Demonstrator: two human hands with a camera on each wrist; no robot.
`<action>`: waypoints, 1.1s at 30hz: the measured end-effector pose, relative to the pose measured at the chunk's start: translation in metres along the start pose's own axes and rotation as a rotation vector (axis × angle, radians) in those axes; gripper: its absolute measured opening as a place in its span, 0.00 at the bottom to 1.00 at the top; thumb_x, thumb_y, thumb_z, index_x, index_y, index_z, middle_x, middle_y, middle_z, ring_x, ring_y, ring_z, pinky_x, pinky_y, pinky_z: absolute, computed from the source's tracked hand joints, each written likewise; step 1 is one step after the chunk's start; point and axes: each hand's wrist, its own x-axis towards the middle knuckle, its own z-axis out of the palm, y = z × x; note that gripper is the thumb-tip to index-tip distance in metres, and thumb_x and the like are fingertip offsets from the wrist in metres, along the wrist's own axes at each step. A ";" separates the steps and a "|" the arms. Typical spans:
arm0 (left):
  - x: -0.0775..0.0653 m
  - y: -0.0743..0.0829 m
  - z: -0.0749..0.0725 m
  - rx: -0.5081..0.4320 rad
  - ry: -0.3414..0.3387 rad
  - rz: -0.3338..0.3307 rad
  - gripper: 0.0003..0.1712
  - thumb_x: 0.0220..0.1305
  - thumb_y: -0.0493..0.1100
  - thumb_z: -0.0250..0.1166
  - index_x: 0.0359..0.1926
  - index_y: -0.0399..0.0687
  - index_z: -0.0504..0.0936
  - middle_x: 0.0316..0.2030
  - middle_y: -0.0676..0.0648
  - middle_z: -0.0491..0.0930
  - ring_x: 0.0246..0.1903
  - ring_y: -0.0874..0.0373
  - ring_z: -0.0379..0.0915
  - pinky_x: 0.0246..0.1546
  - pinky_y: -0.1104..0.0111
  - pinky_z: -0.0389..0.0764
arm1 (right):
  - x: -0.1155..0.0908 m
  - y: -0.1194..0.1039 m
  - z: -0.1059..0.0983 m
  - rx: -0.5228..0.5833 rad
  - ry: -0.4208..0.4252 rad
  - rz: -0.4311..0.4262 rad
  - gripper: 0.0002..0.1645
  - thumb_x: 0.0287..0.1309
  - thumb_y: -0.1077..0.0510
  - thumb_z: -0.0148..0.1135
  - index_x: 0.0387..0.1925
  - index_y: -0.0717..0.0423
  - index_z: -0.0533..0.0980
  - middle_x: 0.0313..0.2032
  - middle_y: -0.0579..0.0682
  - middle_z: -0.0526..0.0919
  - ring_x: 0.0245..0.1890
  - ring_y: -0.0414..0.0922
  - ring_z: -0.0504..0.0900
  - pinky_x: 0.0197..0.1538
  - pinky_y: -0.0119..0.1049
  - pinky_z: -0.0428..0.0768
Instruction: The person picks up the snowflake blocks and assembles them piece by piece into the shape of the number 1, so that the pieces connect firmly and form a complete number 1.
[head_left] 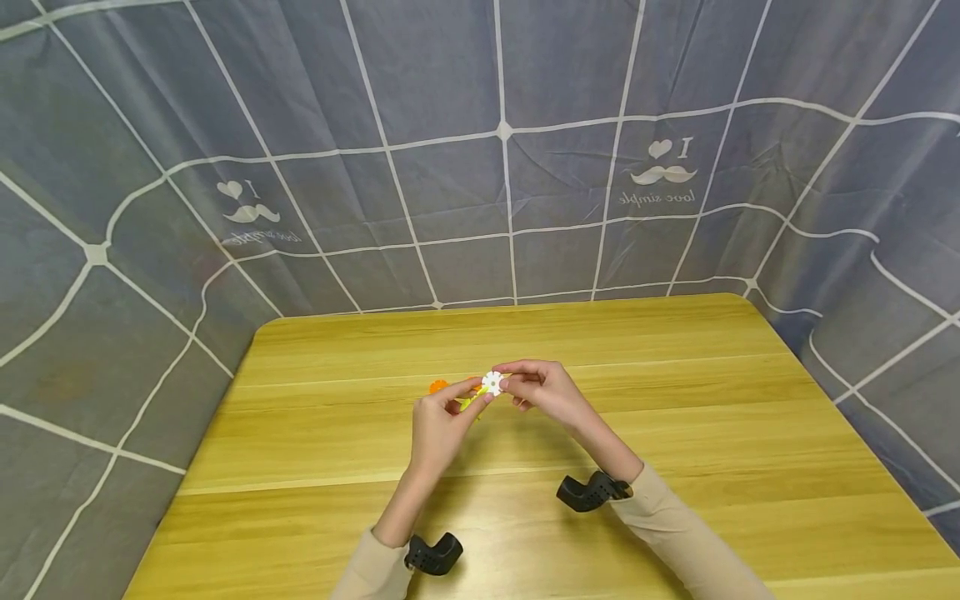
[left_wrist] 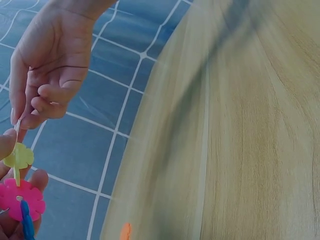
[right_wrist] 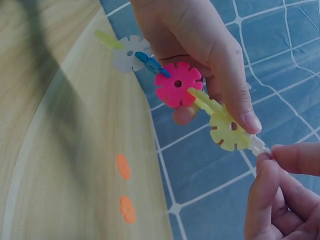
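Note:
A white notched flower disc is pinched by my right hand above the middle of the table. It joins the end of a chain of interlocking plastic discs. Along that chain come a yellow disc, a pink disc, a blue disc, another white disc and a yellow-green one at the far end. My left hand grips the chain, its thumb on the yellow disc and its other fingers behind the pink one. Fingers partly hide the white disc's edges.
Two orange discs, one nearer and one farther, lie apart on the wooden table. A grey curtain with white lines hangs around the table's back and sides. Black wrist mounts sit on both forearms.

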 end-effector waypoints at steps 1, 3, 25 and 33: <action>0.000 0.000 0.000 -0.001 -0.001 -0.006 0.16 0.56 0.48 0.71 0.44 0.46 0.87 0.35 0.43 0.86 0.14 0.67 0.57 0.13 0.79 0.57 | 0.000 0.000 0.000 -0.004 0.001 -0.002 0.19 0.62 0.60 0.61 0.53 0.64 0.78 0.28 0.42 0.83 0.25 0.39 0.77 0.31 0.31 0.79; 0.000 0.000 0.000 -0.001 -0.002 -0.015 0.16 0.56 0.49 0.71 0.44 0.46 0.88 0.35 0.44 0.86 0.14 0.67 0.56 0.13 0.78 0.56 | 0.001 0.000 0.000 -0.013 0.004 -0.008 0.19 0.62 0.60 0.60 0.52 0.64 0.78 0.29 0.44 0.84 0.25 0.38 0.76 0.31 0.31 0.79; -0.006 -0.013 -0.019 0.052 0.053 -0.101 0.17 0.52 0.46 0.73 0.44 0.46 0.87 0.33 0.44 0.85 0.21 0.63 0.69 0.18 0.77 0.66 | 0.017 0.014 -0.003 -0.111 -0.007 -0.023 0.17 0.63 0.59 0.57 0.50 0.64 0.79 0.37 0.58 0.85 0.26 0.48 0.78 0.31 0.37 0.79; -0.008 -0.018 -0.025 0.057 0.076 -0.084 0.19 0.50 0.44 0.75 0.44 0.43 0.87 0.29 0.45 0.85 0.21 0.63 0.69 0.22 0.77 0.70 | 0.043 0.033 0.005 -0.195 0.005 0.021 0.16 0.61 0.61 0.60 0.49 0.64 0.80 0.36 0.67 0.83 0.26 0.57 0.79 0.25 0.33 0.74</action>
